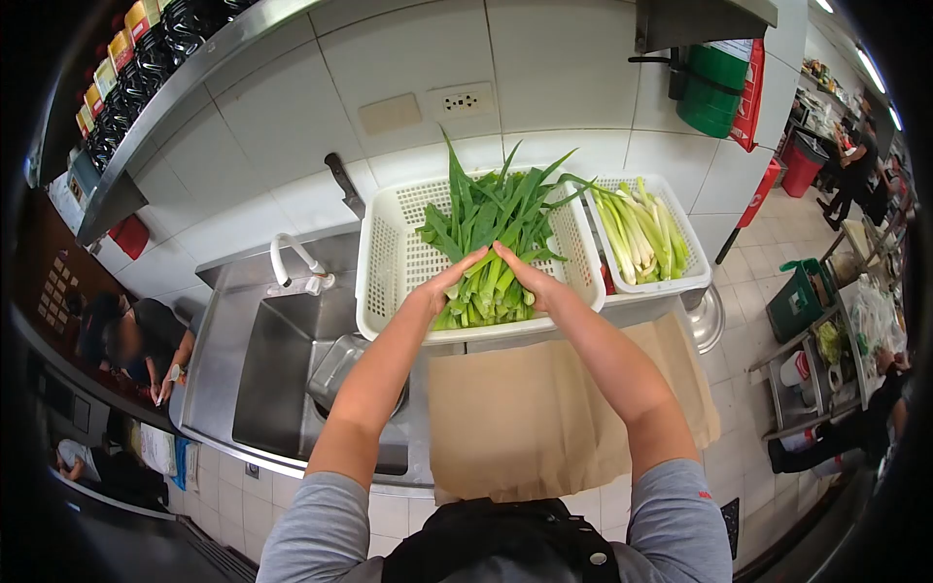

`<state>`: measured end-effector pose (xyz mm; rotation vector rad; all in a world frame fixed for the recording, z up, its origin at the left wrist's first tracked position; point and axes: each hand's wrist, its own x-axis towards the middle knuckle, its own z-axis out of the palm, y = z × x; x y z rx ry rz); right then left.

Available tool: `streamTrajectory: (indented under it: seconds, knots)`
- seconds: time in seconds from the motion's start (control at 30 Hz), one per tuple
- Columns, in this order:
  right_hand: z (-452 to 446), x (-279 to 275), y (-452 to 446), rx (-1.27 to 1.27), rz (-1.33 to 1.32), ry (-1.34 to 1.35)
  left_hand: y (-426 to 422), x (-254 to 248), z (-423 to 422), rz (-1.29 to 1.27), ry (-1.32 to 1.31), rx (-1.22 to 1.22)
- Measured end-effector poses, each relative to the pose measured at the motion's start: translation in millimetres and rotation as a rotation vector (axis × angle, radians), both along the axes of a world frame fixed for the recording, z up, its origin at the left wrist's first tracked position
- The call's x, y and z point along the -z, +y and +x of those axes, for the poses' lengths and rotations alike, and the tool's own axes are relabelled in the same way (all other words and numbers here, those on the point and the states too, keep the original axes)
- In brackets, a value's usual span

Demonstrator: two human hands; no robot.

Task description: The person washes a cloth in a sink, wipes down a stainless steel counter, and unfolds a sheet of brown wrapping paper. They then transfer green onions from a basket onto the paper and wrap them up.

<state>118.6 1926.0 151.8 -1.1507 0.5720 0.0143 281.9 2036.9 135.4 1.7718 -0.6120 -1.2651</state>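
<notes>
A bunch of long green onion leaves [491,209] lies in a white perforated basket [389,219], leaf tips toward the wall and cut ends toward me. My left hand [451,276] cups the bunch from the left, and my right hand [525,277] cups it from the right. Their fingertips nearly meet over the leaves, so both hands are closed round the same bunch. Beside the basket on the right, a smaller white container [692,279] holds pale green onion stalks [641,233].
Brown paper [530,418] covers the counter nearest me. At left is a steel sink [277,364] with a white faucet [299,257] and a metal pan [340,364]. A knife [344,183] hangs on the wall behind the basket. Other people are at both sides.
</notes>
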Motion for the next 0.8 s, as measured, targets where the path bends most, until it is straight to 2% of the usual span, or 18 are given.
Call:
streamTrajectory:
  seconds: [0.07, 0.17, 0.23, 0.27, 0.37, 0.5, 0.63, 0.67, 0.8]
  knots:
    - [-1, 2, -2, -0.008, 0.018, -0.014, -3, 12, 7, -0.023, 0.056, -0.016]
    - [-6, -7, 2, 0.013, 0.02, -0.025, -1, 0, 1, -0.033, 0.033, -0.069]
    - [-5, -11, 4, 0.044, 0.014, -0.019, 0, 3, 7, -0.063, 0.148, -0.051]
    - [-5, -10, 4, 0.044, 0.088, -0.062, 14, -42, -24, -0.093, 0.227, -0.033]
    - [-7, -6, 0, 0.064, 0.222, -0.106, 4, -12, -8, -0.151, 0.299, -0.013]
    - [-7, -7, -1, 0.091, 0.276, -0.1, 1, -9, -5, -0.149, 0.292, -0.007]
    - [-5, -15, 2, 0.106, 0.274, -0.171, 11, -43, -32, -0.194, 0.261, -0.085]
    - [-7, -19, 1, 0.055, 0.347, -0.162, 12, -45, -33, -0.188, 0.259, -0.087]
    - [-9, -45, 9, 0.114, 0.221, -0.165, 17, -68, -35, -0.249, 0.248, -0.083]
